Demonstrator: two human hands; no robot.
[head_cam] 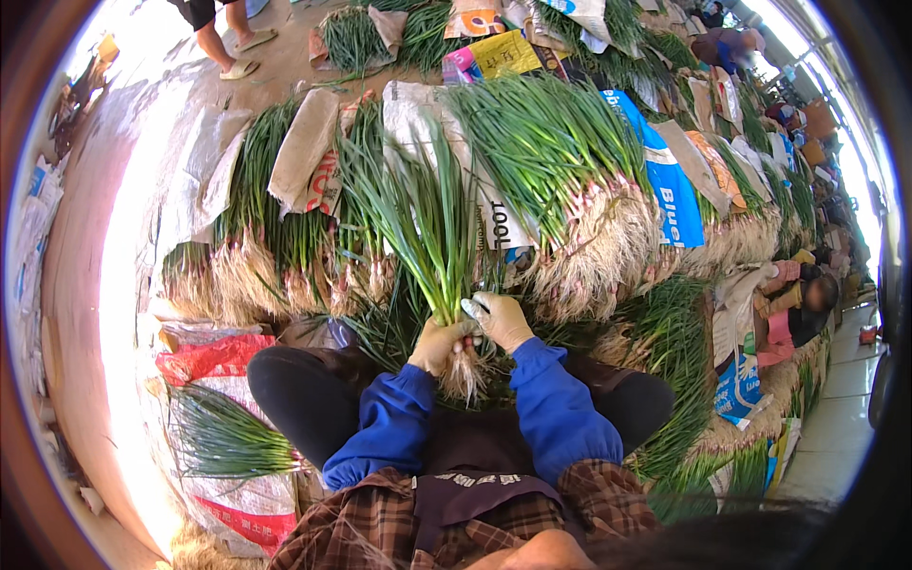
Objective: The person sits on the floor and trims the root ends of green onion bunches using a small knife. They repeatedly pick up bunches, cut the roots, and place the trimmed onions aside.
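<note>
A bunch of green onions [442, 249] stands in front of me, leaves pointing away and pale roots hanging towards my lap. My left hand [440, 348], in a cream glove, is wrapped around the bunch just above its roots. Close against the right side of the stems is my right hand [503, 322], also gloved, with its whitish fingertips at the base of the bunch. Whether those fingertips pinch a stalk is hard to see. Loose onion leaves lie under and around both hands, between my bent knees.
A large pile of green onions [556, 149] lies ahead, roots towards me, beside a printed white sack [420, 121] and a blue sack [662, 185]. More onions [235, 427] rest on a sack at left. Other people sit at right; someone's sandalled feet [239, 69] stand far left.
</note>
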